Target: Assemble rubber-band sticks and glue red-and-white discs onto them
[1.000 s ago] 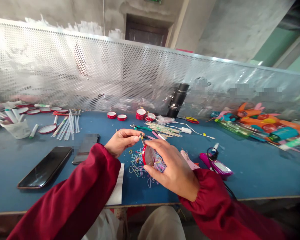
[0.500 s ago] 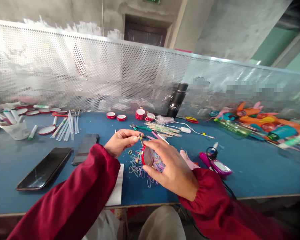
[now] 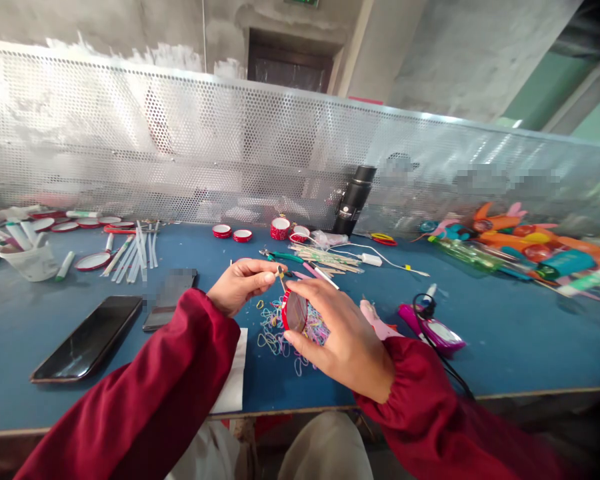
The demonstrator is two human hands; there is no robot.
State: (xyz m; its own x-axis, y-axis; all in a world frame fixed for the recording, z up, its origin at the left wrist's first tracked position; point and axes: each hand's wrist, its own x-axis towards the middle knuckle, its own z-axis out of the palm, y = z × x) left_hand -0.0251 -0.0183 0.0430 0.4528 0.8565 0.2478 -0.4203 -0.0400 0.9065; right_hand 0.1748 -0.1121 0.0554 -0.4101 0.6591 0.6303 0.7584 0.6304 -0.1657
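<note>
My right hand (image 3: 347, 333) grips a small red-rimmed round disc (image 3: 295, 315) by its edge, thumb below and fingers above. The disc stands tilted, its greyish face toward me. A short thin stick (image 3: 283, 280) with a dark end rises from the disc's top edge. My left hand (image 3: 240, 283) is closed in a pinch at that dark end; whether it holds the stick itself or something small on it, I cannot make out. Beneath the disc lies a loose heap of coloured rubber bands (image 3: 273, 333), partly hidden by my right hand.
Two phones (image 3: 87, 339) and a white paper (image 3: 233, 377) lie left. Behind are thin wooden sticks (image 3: 325, 257), green-handled pliers (image 3: 283, 255), red round tins (image 3: 281, 229) and a black bottle (image 3: 354, 200). Right are a purple device (image 3: 437, 330) with a cable and colourful toys (image 3: 525, 240).
Both hands keep almost the same pose on the disc and the stick. The view has shifted only very slightly.
</note>
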